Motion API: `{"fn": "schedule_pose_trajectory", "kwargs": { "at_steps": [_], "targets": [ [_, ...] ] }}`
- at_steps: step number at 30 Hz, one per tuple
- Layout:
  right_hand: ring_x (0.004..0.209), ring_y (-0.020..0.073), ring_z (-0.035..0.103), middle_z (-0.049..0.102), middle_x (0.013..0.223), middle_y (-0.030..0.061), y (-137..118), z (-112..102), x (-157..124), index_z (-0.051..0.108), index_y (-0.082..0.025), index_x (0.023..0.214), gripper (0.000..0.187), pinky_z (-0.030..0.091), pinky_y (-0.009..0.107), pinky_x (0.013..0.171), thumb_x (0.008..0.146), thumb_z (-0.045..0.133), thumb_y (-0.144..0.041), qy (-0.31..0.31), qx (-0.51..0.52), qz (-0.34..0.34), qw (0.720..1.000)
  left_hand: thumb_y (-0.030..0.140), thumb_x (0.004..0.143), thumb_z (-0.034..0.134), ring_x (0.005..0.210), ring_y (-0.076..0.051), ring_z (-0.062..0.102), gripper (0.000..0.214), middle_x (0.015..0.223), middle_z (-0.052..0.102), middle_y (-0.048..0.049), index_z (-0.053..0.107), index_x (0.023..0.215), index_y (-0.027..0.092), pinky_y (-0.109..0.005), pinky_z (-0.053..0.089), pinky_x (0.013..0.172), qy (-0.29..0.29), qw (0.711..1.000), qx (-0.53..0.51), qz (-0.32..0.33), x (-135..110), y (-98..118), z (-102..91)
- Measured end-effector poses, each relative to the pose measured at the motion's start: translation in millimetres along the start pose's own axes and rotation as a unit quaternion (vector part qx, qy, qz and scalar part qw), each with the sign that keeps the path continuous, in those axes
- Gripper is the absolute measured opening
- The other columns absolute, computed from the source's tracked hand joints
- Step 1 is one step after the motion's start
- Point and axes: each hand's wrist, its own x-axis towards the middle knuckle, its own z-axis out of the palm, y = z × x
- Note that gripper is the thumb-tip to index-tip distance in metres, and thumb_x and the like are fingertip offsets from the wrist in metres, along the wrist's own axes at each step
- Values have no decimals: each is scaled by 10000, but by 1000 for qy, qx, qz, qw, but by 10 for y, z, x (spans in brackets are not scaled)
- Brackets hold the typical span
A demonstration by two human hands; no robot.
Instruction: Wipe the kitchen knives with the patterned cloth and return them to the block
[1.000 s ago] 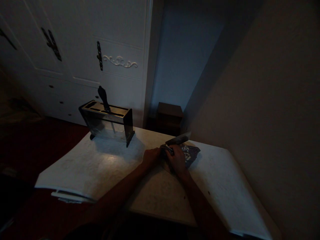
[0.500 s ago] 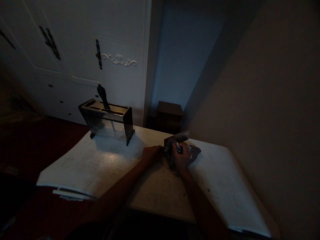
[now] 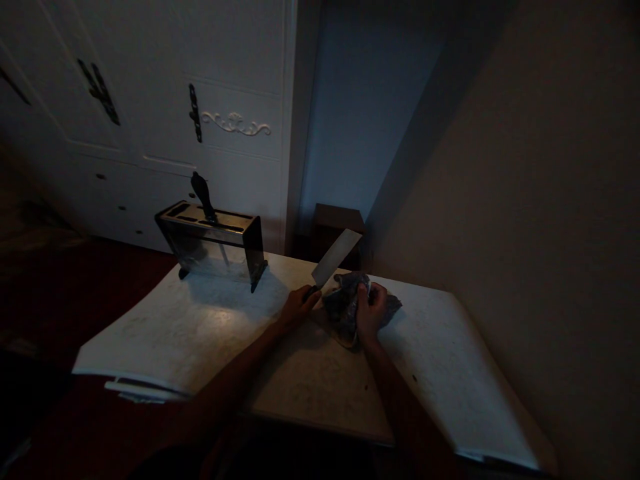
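A cleaver (image 3: 337, 256) with a broad pale blade points up and to the right, its dark handle gripped in my left hand (image 3: 299, 305). Just right of it, my right hand (image 3: 371, 312) is closed on a crumpled dark grey cloth (image 3: 345, 308), which hangs down over the table. Blade and cloth are apart. To the left stands a knife block (image 3: 213, 243) with clear sides and a slotted metal top. One black-handled knife (image 3: 203, 197) is upright in a slot there.
The pale table (image 3: 150, 333) has small dark specks near its front right. Behind it are a white cabinet (image 3: 235, 173) with dark handles and a brown box (image 3: 337, 220). A wall (image 3: 525, 200) rises along the right side. The room is dim.
The cleaver, earlier mostly covered by the cloth and hands, now shows its blade clear of the cloth, tilted upward. My left hand has shifted slightly left, and my right hand still holds the cloth.
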Motion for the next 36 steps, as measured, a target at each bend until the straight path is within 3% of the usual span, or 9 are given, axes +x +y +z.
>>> {"fn": "schedule_pose_trajectory", "kwargs": {
  "at_steps": [4, 8, 12, 16, 18, 20, 25, 31, 36],
  "targets": [
    [924, 223, 585, 622, 948, 58, 41, 21, -69, 561, -200, 995, 351, 467, 354, 861, 868, 585, -527, -31, 14, -15, 999, 686, 744, 614, 378, -69, 361, 523, 486, 397, 75, 461, 734, 186, -208, 267, 381, -79, 973, -198, -91, -23, 61, 59],
    [884, 211, 585, 622, 934, 45, 106, 40, -117, 582, -193, 969, 317, 470, 349, 820, 872, 608, -494, -65, 33, -53, 996, 646, 658, 724, 289, -62, 273, 551, 446, 339, 118, 406, 762, 209, -202, 223, 285, -134, 907, -368, -156, 0, 28, 90],
    [886, 211, 589, 630, 927, 45, 136, 44, -134, 591, -191, 967, 298, 472, 359, 828, 873, 615, -473, -61, 26, -80, 995, 564, 738, 716, 292, -93, 370, 477, 494, 380, 98, 414, 800, 201, -212, 264, 283, -191, 840, -476, -177, 40, -5, 57],
    [877, 214, 593, 638, 921, 49, 136, 41, -134, 594, -189, 973, 310, 478, 362, 818, 877, 605, -484, -62, 24, -72, 995, 514, 816, 686, 454, -139, 543, 395, 607, 475, 43, 470, 847, 185, -257, 444, 416, -229, 772, -559, -197, 25, 26, 13],
    [879, 213, 595, 640, 922, 46, 129, 40, -137, 592, -192, 978, 302, 479, 359, 817, 883, 600, -478, -64, 22, -80, 995, 492, 811, 710, 496, -127, 534, 383, 641, 485, 34, 488, 863, 184, -260, 470, 462, -239, 740, -593, -205, 14, 30, -7],
    [885, 212, 600, 645, 930, 44, 121, 41, -147, 593, -194, 989, 288, 481, 356, 818, 887, 601, -463, -66, 20, -94, 993, 483, 811, 716, 439, -90, 438, 378, 611, 438, 47, 491, 843, 182, -215, 399, 409, -243, 717, -619, -211, 20, 9, -29],
    [913, 217, 623, 669, 988, 59, 94, 54, -193, 599, -191, 1084, 279, 499, 355, 820, 905, 601, -405, -96, 28, -123, 987, 513, 865, 617, 329, -53, 178, 414, 498, 270, 75, 424, 703, 185, -168, 129, 307, -231, 704, -622, -255, 98, -64, -72],
    [1015, 252, 636, 677, 1107, 104, 90, 68, -219, 602, -182, 1176, 330, 514, 406, 890, 916, 591, -385, -155, 19, -144, 977, 248, 759, 596, 318, -57, 145, 280, 468, 201, 92, 341, 654, 203, -180, 80, 308, -184, 701, -621, -297, 115, -60, -71],
    [942, 240, 670, 718, 1006, 79, 98, 74, -210, 676, -210, 1087, 211, 538, 386, 842, 941, 565, -316, -199, -6, -238, 951, 261, 731, 580, 319, -52, 147, 301, 456, 208, 97, 298, 637, 211, -181, 101, 309, -163, 724, -594, -311, 107, -37, -47]
  ]
}}
